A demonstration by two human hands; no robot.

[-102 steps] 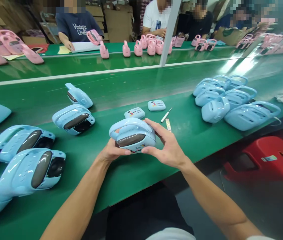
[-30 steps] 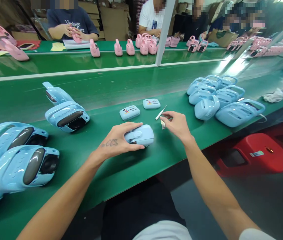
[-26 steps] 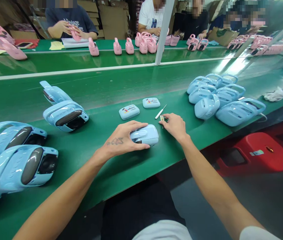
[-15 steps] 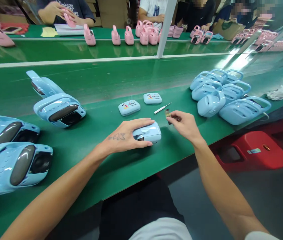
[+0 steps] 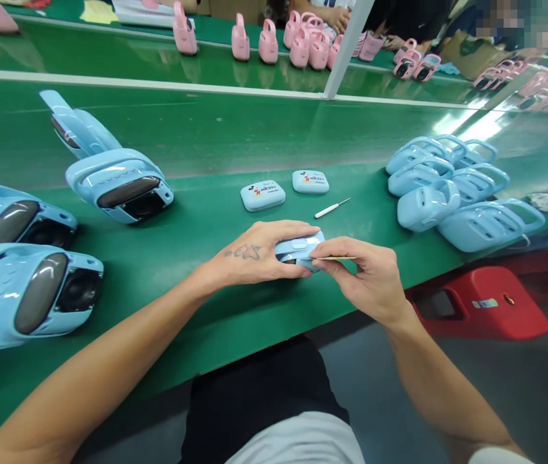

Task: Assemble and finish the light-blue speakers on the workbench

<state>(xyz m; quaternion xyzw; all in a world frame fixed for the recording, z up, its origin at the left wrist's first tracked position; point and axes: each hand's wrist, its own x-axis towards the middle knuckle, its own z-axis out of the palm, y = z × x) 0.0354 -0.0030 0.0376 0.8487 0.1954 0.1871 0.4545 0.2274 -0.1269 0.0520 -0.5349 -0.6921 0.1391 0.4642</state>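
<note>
Left hand (image 5: 249, 252) clamps one case (image 5: 302, 245); right hand (image 5: 371, 277) pinches one strip (image 5: 336, 258); two covers (image 5: 263, 196) beyond

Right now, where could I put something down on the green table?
One bare patch of the green table lies between the white-handled tool and the bunch of blue cases on the right. Another lies between the left hand and the blue units on the left. It's crowded inside both groups, and around the held blue unit.
</note>
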